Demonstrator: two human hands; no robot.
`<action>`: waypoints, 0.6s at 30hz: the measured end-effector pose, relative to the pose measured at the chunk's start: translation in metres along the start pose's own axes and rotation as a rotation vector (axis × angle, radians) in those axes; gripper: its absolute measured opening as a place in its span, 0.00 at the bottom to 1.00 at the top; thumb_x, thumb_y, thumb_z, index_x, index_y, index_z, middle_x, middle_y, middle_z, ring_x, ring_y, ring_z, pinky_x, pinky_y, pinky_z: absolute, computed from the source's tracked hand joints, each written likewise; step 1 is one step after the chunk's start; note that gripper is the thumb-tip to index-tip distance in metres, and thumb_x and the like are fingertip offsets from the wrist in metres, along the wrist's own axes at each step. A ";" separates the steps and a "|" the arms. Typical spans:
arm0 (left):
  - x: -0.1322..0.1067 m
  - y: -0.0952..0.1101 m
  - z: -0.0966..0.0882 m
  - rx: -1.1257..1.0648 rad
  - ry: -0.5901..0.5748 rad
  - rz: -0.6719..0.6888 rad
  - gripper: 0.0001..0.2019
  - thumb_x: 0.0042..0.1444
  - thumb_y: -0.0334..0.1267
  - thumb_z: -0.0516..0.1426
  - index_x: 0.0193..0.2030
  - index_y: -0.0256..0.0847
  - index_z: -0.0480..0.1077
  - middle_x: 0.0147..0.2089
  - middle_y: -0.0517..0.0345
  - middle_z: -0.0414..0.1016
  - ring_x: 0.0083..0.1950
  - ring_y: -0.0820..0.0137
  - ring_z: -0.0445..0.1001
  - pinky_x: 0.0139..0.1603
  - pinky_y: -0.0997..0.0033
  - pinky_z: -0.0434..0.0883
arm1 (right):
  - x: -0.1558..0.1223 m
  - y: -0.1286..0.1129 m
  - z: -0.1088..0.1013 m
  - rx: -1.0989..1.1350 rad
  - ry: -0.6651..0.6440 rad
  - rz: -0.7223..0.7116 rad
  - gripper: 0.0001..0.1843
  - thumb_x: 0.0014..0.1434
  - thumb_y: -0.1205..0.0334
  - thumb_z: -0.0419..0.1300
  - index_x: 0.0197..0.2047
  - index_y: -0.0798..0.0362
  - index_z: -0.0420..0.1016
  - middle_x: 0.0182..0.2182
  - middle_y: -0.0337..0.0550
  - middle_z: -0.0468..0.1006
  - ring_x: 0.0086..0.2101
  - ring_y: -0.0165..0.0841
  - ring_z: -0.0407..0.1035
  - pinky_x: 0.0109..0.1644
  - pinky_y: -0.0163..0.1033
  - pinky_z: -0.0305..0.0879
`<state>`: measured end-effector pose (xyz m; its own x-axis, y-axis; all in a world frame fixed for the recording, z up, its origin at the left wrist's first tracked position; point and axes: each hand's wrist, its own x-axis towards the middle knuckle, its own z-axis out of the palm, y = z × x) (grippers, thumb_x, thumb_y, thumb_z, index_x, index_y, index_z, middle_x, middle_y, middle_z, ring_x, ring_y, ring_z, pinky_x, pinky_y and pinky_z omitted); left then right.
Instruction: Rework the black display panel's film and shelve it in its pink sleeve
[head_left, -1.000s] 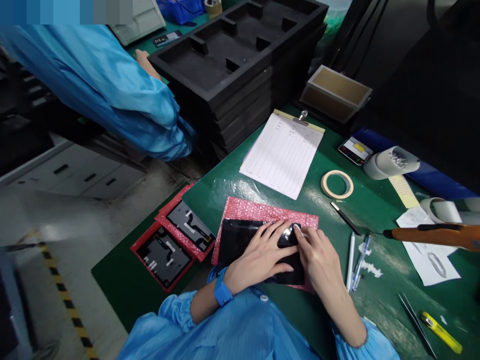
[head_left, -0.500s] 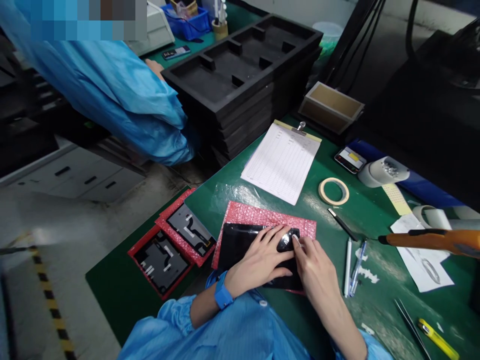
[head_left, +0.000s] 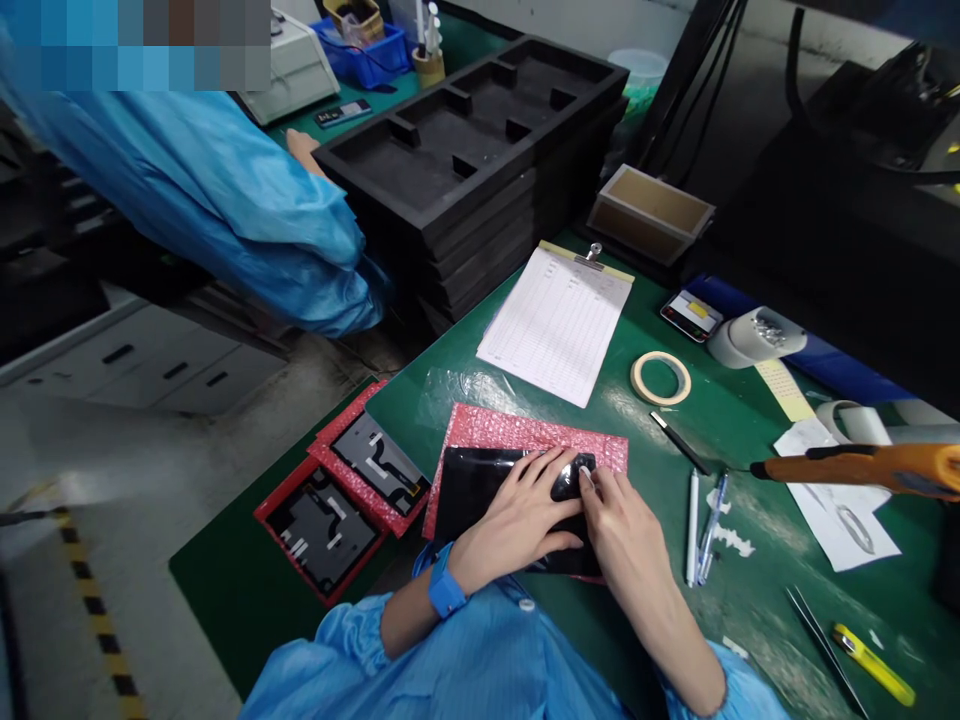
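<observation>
1. Firmly but evenly is how to bear down with the left hand (head_left: 517,515): it lies flat over the black panel (head_left: 472,480) at the lower centre of the frame, fingers spread. The surface looks thin and glossy, so a broad palm should mark it less than fingertips digging in.

2. Work small and close with the right hand (head_left: 622,525) at the panel's right end. Its fingers are bunched together, tips near the upper right corner; whether they pinch anything, I cannot tell. Short, controlled movements would probably suit that edge best.

3. Let the pink bubble wrap (head_left: 540,425) do the cushioning. It shows above and left of the panel, between it and the green bench (head_left: 757,620); a slipping sheet could let a corner meet the hard top.

4. Mind the right forearm: the white pen (head_left: 692,528) lies just beside it, with the tweezers (head_left: 834,665) and yellow cutter (head_left: 874,665) farther off, lower right of the frame. A sweeping elbow could knock them.
</observation>
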<state>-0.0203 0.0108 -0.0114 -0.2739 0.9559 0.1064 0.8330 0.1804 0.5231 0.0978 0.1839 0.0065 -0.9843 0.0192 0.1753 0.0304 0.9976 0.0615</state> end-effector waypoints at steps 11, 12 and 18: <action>-0.001 -0.001 0.001 0.057 0.018 0.013 0.29 0.73 0.55 0.64 0.77 0.54 0.72 0.86 0.40 0.59 0.86 0.49 0.61 0.81 0.41 0.65 | 0.002 0.008 0.002 0.055 0.045 0.014 0.18 0.77 0.74 0.50 0.58 0.55 0.78 0.44 0.53 0.79 0.41 0.41 0.76 0.37 0.40 0.77; -0.001 -0.001 0.001 0.064 0.019 0.016 0.30 0.73 0.55 0.64 0.77 0.54 0.71 0.86 0.40 0.59 0.86 0.49 0.61 0.81 0.42 0.65 | 0.001 0.009 0.003 0.057 0.049 0.014 0.18 0.77 0.74 0.49 0.59 0.55 0.78 0.44 0.53 0.79 0.40 0.42 0.75 0.37 0.41 0.77; -0.001 -0.002 0.003 0.049 0.021 0.014 0.28 0.73 0.56 0.63 0.76 0.53 0.73 0.86 0.40 0.60 0.85 0.49 0.61 0.81 0.42 0.66 | 0.000 0.007 0.003 0.089 0.086 -0.031 0.18 0.78 0.74 0.49 0.58 0.58 0.79 0.43 0.54 0.80 0.40 0.42 0.75 0.39 0.42 0.78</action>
<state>-0.0200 0.0100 -0.0147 -0.2718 0.9534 0.1312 0.8592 0.1790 0.4793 0.0971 0.1916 0.0038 -0.9658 -0.0133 0.2590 -0.0187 0.9997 -0.0185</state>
